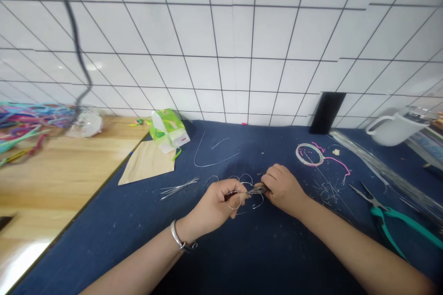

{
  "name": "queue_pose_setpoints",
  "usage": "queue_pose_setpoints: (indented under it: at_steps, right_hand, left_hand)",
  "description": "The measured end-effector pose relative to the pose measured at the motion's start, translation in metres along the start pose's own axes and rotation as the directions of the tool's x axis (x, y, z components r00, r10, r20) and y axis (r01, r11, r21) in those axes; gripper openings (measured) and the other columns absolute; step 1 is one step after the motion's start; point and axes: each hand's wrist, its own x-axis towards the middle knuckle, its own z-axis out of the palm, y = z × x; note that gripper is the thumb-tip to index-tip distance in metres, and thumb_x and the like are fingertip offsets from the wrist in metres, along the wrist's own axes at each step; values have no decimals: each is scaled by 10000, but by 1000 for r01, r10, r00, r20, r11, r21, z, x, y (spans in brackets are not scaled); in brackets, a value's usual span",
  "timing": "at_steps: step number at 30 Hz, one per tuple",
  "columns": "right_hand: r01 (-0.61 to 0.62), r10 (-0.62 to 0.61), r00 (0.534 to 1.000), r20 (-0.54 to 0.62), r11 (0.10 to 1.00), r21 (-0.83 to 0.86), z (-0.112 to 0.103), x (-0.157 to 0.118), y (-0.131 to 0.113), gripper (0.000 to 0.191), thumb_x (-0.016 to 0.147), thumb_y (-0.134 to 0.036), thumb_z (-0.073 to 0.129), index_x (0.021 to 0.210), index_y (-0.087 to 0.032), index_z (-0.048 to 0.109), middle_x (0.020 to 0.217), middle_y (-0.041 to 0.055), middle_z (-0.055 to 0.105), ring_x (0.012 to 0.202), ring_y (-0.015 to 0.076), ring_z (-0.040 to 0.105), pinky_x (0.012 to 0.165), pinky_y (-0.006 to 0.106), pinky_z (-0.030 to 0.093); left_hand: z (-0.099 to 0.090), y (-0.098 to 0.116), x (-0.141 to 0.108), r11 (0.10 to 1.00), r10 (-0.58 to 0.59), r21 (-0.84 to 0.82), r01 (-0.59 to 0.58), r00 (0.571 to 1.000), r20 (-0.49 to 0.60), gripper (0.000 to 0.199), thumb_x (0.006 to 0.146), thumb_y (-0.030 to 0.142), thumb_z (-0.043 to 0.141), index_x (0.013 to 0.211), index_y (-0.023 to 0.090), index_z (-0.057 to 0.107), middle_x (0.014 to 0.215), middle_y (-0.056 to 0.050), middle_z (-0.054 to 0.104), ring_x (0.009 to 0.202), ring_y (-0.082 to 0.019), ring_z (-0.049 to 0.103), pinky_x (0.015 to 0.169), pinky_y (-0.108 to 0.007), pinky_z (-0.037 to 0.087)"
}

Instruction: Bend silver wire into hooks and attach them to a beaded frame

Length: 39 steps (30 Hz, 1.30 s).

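My left hand [216, 200] pinches a thin silver wire [262, 200] bent into several curls around the fingers. A small pair of pliers [259, 189] is gripped in my right hand [282, 190], its handles mostly hidden by the palm. The plier jaws meet the wire right beside my left fingertips. Straight wire pieces [179, 188] lie in a small bundle left of my left hand. Beyond both hands rests a longer bent wire [218, 162].
Teal-handled long-nose pliers [384, 212] lie at right, near wire scraps [327, 192]. A white ring-shaped dish [298, 159] has pink thread. Farther right are long wires [380, 166] and a white mug [398, 128]. A green packet [169, 129] overlaps brown paper [147, 163] at left.
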Motion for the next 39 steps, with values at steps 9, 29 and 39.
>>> queue_pose_setpoints:
  at_steps: [9, 29, 39]
  right_hand:
    - [1, -1, 1000, -16, 1000, 0, 3, -1, -2, 144, 788, -169, 497, 645, -157, 505, 669, 33, 469, 689, 147, 372, 663, 279, 312]
    - [28, -35, 992, -119, 998, -57, -8, 1, 11, 222, 867, -311, 457, 755, -154, 566, 722, 55, 483, 743, 173, 394, 710, 329, 315]
    - [101, -137, 968, -209, 979, -175, -17, -2, 9, 185, 850, -355, 502, 847, -185, 574, 753, 59, 514, 874, 214, 439, 762, 372, 347]
  left_hand:
    - [1, 2, 0, 996, 23, 82, -20, 999, -35, 96, 800, 172, 469, 731, 138, 525, 549, 43, 473, 458, -64, 464, 480, -188, 373]
    - [-4, -2, 1, 930, -75, -347, 124, 985, 153, 156, 818, 256, 539, 738, 122, 545, 594, 32, 513, 413, -30, 412, 417, -173, 267]
    - [-5, -4, 3, 854, -139, -454, 255, 952, 273, 119, 786, 211, 569, 717, 114, 568, 551, 28, 531, 369, -23, 399, 375, -165, 242]
